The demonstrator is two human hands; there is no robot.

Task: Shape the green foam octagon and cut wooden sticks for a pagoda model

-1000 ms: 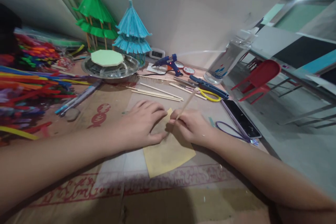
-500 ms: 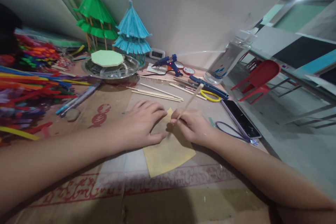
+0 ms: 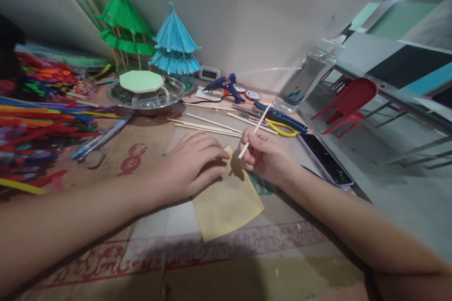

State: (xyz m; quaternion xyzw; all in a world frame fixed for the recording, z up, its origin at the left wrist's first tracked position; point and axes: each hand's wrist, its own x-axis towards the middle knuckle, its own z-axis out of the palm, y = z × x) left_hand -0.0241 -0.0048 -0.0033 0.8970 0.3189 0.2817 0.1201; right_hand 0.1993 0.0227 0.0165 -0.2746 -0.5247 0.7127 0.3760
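Note:
My right hand (image 3: 263,153) pinches a thin wooden stick (image 3: 260,121), tilted up toward the right, above the top right edge of a yellow sheet (image 3: 226,209). My left hand (image 3: 197,162) lies with its fingers spread, palm down, over the sheet's upper left edge, holding nothing. Several more sticks (image 3: 208,128) lie on the cardboard surface just beyond my hands. A yellow-handled pair of scissors (image 3: 282,128) rests behind my right hand.
A blue glue gun (image 3: 226,85), a metal plate (image 3: 120,99) with a green octagon (image 3: 141,81), and green (image 3: 123,14) and blue (image 3: 176,37) models stand behind. Colourful pipe cleaners (image 3: 45,127) lie left; a phone (image 3: 326,160) and bottle (image 3: 303,77) are right.
My right hand has lifted off the sheet and turned, raising the stick's lower end off it. My left hand has stayed in nearly the same place.

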